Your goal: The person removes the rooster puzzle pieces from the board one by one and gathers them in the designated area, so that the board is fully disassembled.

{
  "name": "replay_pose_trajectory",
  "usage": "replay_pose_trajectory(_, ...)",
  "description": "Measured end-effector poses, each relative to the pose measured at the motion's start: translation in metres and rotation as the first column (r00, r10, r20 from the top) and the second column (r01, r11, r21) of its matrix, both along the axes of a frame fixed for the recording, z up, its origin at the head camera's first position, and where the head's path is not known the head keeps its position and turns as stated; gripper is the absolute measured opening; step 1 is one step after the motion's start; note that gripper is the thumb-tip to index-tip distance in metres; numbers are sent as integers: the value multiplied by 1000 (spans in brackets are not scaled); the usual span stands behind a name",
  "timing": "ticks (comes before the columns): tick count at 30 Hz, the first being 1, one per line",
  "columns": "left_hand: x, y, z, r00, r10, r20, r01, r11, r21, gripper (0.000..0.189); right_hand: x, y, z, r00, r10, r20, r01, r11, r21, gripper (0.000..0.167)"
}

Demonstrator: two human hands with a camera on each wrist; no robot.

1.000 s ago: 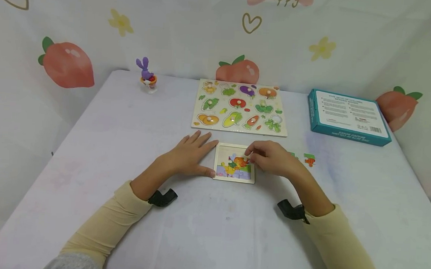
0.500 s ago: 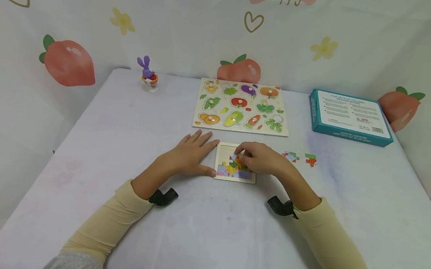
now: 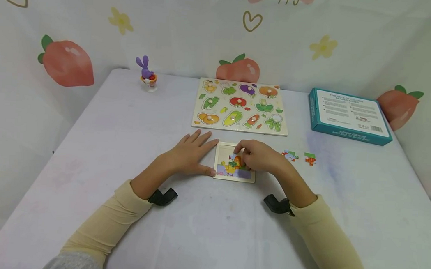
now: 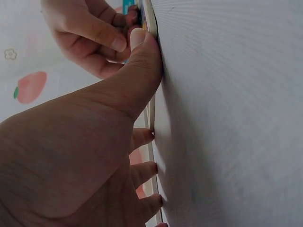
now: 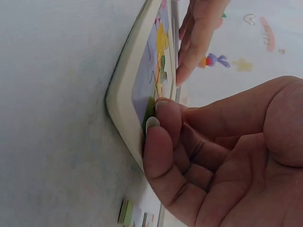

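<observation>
Wooden frame (image 3: pixel 234 179), pale and square, lies flat b/w the two hands, & the picture puzzle in it is maybe two-thirds done by my reckoning. Fitted pcs (image 3: pixel 230 169) fill the near row and run up the middle: lilac, yellow, orange. Bare base (image 3: pixel 223 150) shows along the far side and far-L part, just past the R fingertips; far-R corner's under the R hand, so can't tell there.

L hand (image 3: pixel 188 156) is spread flat on the table, thumb and index tip touching the frame's L rim, prob. steadying it. R hand (image 3: pixel 259 155) is curled over the frame's R half, thumb & index tips close together on a green bit by the R rim; can't tell if it's pinching a pc or just pressing.

Left to do, I'd judge: 2 loose pcs, both right of the R hand, a bluish pc (image 3: pixel 290 156) nearest, then a green-and-red pc (image 3: pixel 310 159) a bit farther out.

Other holders: veg board (image 3: pixel 223 99) beyond both hands, w/ knobbed veg shapes in it; teal box (image 3: pixel 351 114), far right of the R hand, contents not visible; rabbit figure (image 3: pixel 145 69) well beyond the L hand, perched at a small cup (image 3: pixel 149 79) w/ something red, too small to ID.
</observation>
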State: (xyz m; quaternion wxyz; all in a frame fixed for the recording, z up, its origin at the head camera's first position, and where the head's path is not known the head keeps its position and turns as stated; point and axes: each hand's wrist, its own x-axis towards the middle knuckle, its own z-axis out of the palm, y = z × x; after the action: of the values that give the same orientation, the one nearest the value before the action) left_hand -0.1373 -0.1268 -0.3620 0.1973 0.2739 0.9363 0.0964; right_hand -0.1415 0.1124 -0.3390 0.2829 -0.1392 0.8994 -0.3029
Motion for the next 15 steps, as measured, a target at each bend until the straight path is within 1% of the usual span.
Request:
replay_pose_trajectory(5,0,0,0,1000,0,-6,0,1000,-6,102,0,-2,-1,1000,-16,-22,16,999,31,28)
replay_pose_trajectory(8,0,0,0,1000,0,-8,0,1000,-11,102,1,-4,-1,999,-33,-40,35,999,40,25)
replay_pose_trajectory(15,0,-1,0,1000,-2,-9,2,1000,-4,102,5,-4,-1,995,-60,-75,61,998,14,15)
